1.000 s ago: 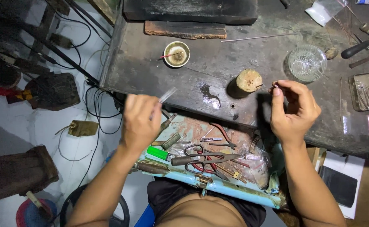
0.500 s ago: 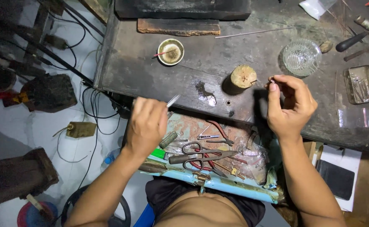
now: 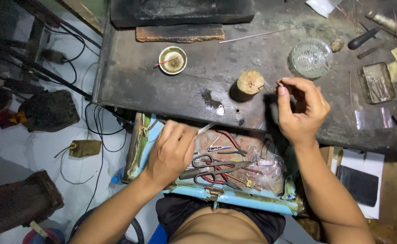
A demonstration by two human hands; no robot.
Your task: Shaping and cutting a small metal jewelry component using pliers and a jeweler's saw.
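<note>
A wooden stub (image 3: 250,82) stands just beside the right hand (image 3: 301,110), on its thumb side, with a glass dish (image 3: 311,58) just beyond the fingertips and a small metal tray (image 3: 377,82) farther off past the knuckles. A little bowl (image 3: 172,60) sits well apart from both hands. Below the left hand's (image 3: 170,151) fingers, scissors (image 3: 212,168) and red-handled pliers (image 3: 227,140) lie loose in an open drawer (image 3: 234,197).

The right hand is raised over the bench, thumb and forefinger pressed together, pinching a tiny piece (image 3: 280,84); the other fingers curl loosely. The left hand hovers over the drawer, fingers closed around a thin metal tool (image 3: 206,128) whose tip points out past the knuckles.

The bench (image 3: 162,90) is dark, scuffed and stained. Cables (image 3: 96,131) trail across the pale floor beside it.
</note>
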